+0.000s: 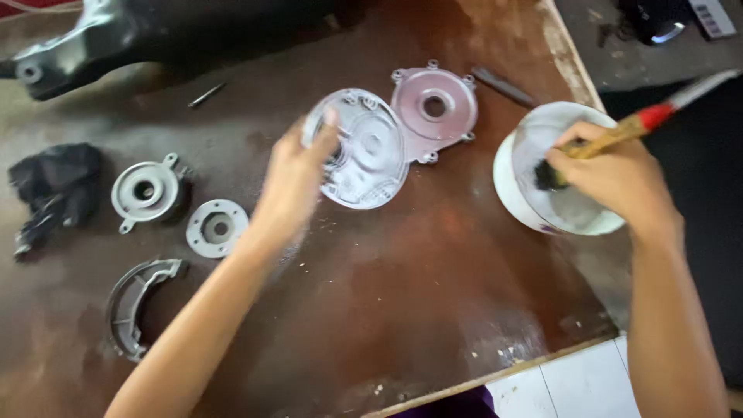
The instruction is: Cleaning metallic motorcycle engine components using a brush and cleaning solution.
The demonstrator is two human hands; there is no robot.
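A black rag (50,190) and small metal flanges (147,190) are seen at the left of the brown tabletop (371,294). A round silver cover (368,151) is gripped at its edge by the left hand (294,182). At the right, a brush (619,131) is clasped by the right hand (619,174) over a white bowl (511,190).

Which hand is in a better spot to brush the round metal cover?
Probably the right hand: it already holds the paintbrush, bristles in the white bowl. The left hand is busy gripping the round cover.
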